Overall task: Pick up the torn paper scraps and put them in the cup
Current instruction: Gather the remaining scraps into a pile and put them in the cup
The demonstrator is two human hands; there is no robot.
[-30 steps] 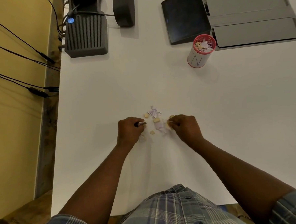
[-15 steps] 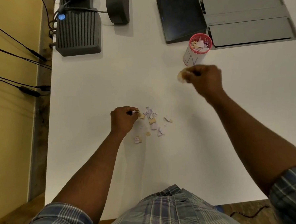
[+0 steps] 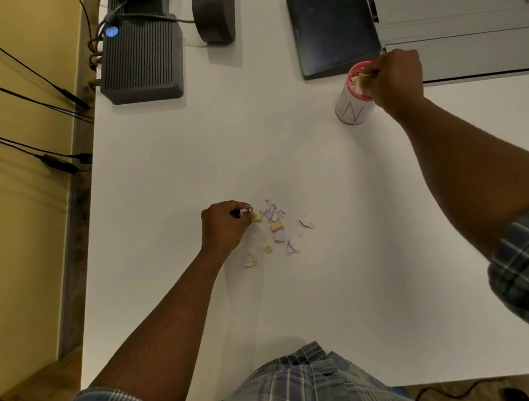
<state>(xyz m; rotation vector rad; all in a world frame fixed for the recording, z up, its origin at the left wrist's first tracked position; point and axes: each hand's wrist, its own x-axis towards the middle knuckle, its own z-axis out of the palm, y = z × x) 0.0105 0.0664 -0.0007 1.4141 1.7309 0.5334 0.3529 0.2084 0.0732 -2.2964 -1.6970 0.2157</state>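
Note:
Several torn paper scraps (image 3: 276, 225), white, purple and tan, lie scattered on the white table (image 3: 323, 289) in the middle. My left hand (image 3: 223, 225) rests beside them on their left, fingers pinched on a small scrap. A white cup (image 3: 350, 105) with a pink rim and a letter N stands at the back right, with scraps inside. My right hand (image 3: 396, 78) is over the cup's mouth, fingers closed on tan scraps at the rim.
A dark ribbed box (image 3: 141, 58) with a blue light and cables sits at the back left. A dark stand (image 3: 213, 14), a black tablet (image 3: 331, 28) and a grey panel (image 3: 462, 27) line the back edge. The table's left edge drops to the floor.
My right hand has left the pile with scraps and travelled up and right to the cup's mouth. My left hand stays by the pile, still pinched.

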